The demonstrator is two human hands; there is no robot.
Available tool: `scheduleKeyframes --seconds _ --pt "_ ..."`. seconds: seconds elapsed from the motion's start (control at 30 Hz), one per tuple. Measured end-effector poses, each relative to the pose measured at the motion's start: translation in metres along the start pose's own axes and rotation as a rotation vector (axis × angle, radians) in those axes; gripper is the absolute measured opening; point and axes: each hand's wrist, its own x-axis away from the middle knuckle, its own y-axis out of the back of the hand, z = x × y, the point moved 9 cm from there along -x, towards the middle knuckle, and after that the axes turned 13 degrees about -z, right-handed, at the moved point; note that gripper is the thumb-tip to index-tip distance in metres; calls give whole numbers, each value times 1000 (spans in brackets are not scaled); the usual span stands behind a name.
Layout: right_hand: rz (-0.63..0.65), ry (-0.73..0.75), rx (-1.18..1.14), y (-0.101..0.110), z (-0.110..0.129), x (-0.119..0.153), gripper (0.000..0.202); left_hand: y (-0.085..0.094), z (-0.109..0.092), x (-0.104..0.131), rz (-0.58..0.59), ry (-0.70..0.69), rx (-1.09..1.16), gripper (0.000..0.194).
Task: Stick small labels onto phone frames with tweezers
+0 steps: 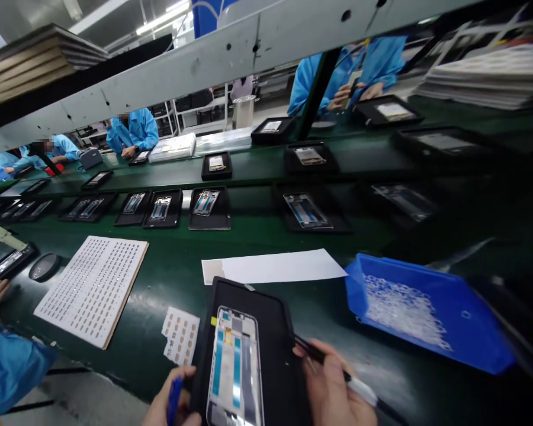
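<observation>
In front of me is a black tray [275, 331] with a phone frame [224, 378] lying in its left part. The frame is silver, with blue strips and a small yellow tab. My left hand [173, 399] is closed on the tray's lower left edge; a blue object [174, 397] of unclear kind shows at its fingers. At the tray's right side, my right hand [335, 393] is closed round slim black tweezers [313, 350]; a white and black shaft sticks out behind it. Left of the tray lies a small sheet of tan stickers [181, 336].
A blue bin [479, 331] of small clear pieces stands right. A white paper strip [270, 267] lies behind the tray; a board of small parts [93, 290] sits left. Trays with phone frames [161, 208] line the belt. A co-worker's blue sleeve [13, 367] is at left.
</observation>
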Motion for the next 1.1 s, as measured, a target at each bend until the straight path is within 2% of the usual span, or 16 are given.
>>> scheduleKeyframes --seconds 0.03,0.1,0.17,0.2,0.27,0.33,0.43,0.53,0.6,0.73,0.87,0.97,1.1 --pt "-33 26 -42 2 13 -8 37 1 -17 -5 8 20 102 67" --pt "-147 127 -132 10 41 -25 33 3 -62 -24 11 24 256 75" --pt "-223 222 -161 15 57 -37 33 3 -123 -55 14 -74 289 74" --pt "-211 257 -123 13 59 -41 36 2 -153 -73 -3 -134 275 68" --pt "-90 300 24 0 50 -43 45 -7 -204 -116 -63 -220 136 51" --pt "72 342 172 -16 33 -40 51 -20 -244 -160 -162 -284 7 45" --pt "247 411 312 -32 12 -32 52 -53 -281 -215 -215 -335 -66 37" --pt "301 426 366 -36 4 -33 51 -78 -300 -248 -235 -387 -209 33" --pt "310 405 356 -37 4 -35 52 -80 -307 -259 -263 -443 -338 34" --pt "361 347 327 -41 0 -34 53 -51 -308 -264 -346 -585 -664 37" --pt "399 349 309 -46 -5 -32 52 -17 -284 -266 -332 -625 -1020 34" --pt "414 355 292 -49 -5 -31 51 -6 -274 -262 -315 -670 -1195 34" --pt "371 331 269 -51 3 -34 54 -1 -286 -239 -314 -779 -1311 25"
